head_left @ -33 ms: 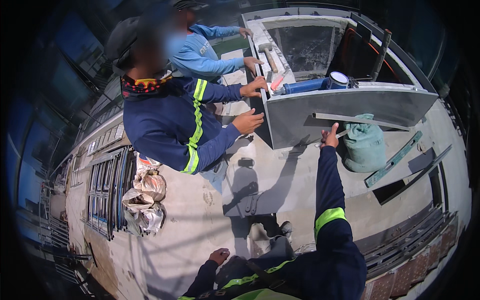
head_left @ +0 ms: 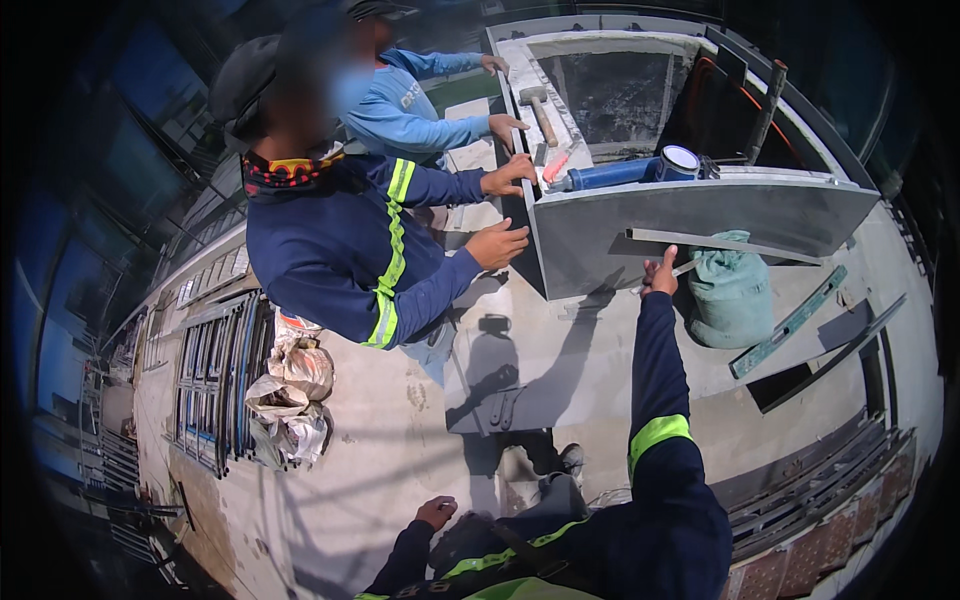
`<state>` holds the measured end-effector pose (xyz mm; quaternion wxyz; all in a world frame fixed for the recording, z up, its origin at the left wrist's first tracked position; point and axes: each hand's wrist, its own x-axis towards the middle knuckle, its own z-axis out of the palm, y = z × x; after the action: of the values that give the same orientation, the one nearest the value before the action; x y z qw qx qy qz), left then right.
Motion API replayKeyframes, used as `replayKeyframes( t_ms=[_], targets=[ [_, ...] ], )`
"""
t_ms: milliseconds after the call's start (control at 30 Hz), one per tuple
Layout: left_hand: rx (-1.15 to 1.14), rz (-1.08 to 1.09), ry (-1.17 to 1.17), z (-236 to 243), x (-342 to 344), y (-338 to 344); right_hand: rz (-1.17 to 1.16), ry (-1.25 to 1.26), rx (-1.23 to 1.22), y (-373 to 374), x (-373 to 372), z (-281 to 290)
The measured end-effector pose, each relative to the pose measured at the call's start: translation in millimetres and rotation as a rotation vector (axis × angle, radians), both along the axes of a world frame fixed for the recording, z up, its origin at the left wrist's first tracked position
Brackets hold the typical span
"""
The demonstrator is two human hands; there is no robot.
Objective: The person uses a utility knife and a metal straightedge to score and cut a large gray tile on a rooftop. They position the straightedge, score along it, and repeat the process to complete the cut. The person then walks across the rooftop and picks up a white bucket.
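Observation:
My right hand (head_left: 658,272) is stretched out to the lower front of a grey panel (head_left: 600,225), fingers curled round a thin pale stick (head_left: 684,268) that shows on both sides of it. Just right of that hand stands a tied teal sack (head_left: 732,300). A long light metal strip (head_left: 725,243) slants across the panel's face, above the hand and the sack. Low in the view, close to my body, my left hand (head_left: 437,512) is held with its fingers curled in. A small pale spot shows at them, too small to name.
Two co-workers at the left rest hands on the panel frame's side (head_left: 520,165). On its ledge are a mallet (head_left: 540,115), a blue tube (head_left: 610,174) and a round can (head_left: 678,163). A teal level (head_left: 790,322) lies right; sacks (head_left: 295,385) and metal frames (head_left: 215,385) lie left.

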<state>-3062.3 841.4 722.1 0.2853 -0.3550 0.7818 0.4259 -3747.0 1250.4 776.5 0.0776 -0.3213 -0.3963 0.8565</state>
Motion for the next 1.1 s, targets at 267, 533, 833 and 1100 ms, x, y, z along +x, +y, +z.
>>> replayKeyframes(
  t_ms=[267, 533, 833, 1100],
  targets=[
    [-0.128, 0.162, -0.074, 29, 29, 1, 0.158, 0.079, 0.080, -13, -52, 10],
    [-0.131, 0.056, -0.183, 29, 26, -23, 0.218, 0.026, 0.084, 1, -80, 6],
    [-0.079, -0.070, -0.044, 24, -43, -40, 0.058, 0.273, -0.019, 50, -19, 82],
    [-0.119, -0.355, 0.001, -18, -88, -88, 0.053, 0.371, -0.092, 32, 154, 136]
  ],
)
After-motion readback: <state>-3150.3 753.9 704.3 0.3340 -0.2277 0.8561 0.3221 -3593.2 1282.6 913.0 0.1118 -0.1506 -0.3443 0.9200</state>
